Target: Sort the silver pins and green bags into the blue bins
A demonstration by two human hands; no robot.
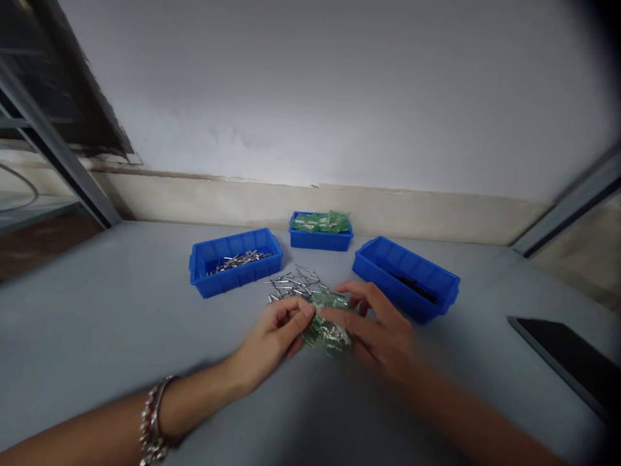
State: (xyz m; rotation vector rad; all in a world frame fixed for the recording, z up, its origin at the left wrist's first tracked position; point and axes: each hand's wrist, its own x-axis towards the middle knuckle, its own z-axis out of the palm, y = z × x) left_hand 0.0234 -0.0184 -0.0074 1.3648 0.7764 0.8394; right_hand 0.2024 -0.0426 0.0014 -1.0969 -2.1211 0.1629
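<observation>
A crinkled, see-through green plastic bag [334, 333] with shiny contents is between my two hands, over the middle of the table. My left hand [274, 333] pinches the bag's left edge between thumb and fingers. From the other side, my right hand [381, 327] curls round the bag, index finger and thumb against it; its lower fingers are partly hidden and blurred. Just beyond the bag lies a loose pile of thin silver metal pins [295, 282], which look like blind rivets. What exactly is inside the bag is too blurred to tell.
Left of the pile, a blue bin [228, 283] contains more silver pins. A smaller blue bin [321, 241] at the back holds green bags. On the right, another blue bin [402, 278] has dark small pieces. A dark flat tablet-like object [567, 356] lies far right. A wall [339, 97] stands behind.
</observation>
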